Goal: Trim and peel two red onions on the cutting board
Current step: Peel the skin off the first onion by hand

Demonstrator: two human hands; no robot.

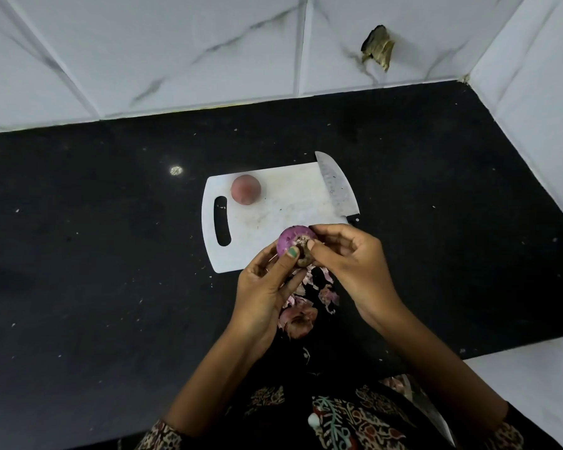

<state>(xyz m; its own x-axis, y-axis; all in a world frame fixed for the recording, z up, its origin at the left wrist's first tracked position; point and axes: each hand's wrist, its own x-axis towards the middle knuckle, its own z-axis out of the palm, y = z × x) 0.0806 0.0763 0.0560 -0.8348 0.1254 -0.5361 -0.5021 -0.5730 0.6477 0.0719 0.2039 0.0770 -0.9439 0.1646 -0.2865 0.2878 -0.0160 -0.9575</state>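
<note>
Here we hold the red onion in both hands just above the near edge of the white cutting board, and the step in hand looks like peeling. Our left hand cups it from below, its thumb pressed near the root end, while our right hand pinches a bit of skin at that end between thumb and forefinger. To do this well, we should keep the left grip firm so the bulb cannot spin, and pull the papery layer back along the curve rather than straight off, so that it comes away in one sheet and not in crumbs.

The onion shows glossy purple flesh on its far side and a pale, ragged root patch facing us. The second onion, dull pink and probably still in its skin, sits at the far left of the board. The knife lies along the board's right edge, and loose peels lie on the black counter under our wrists.
</note>
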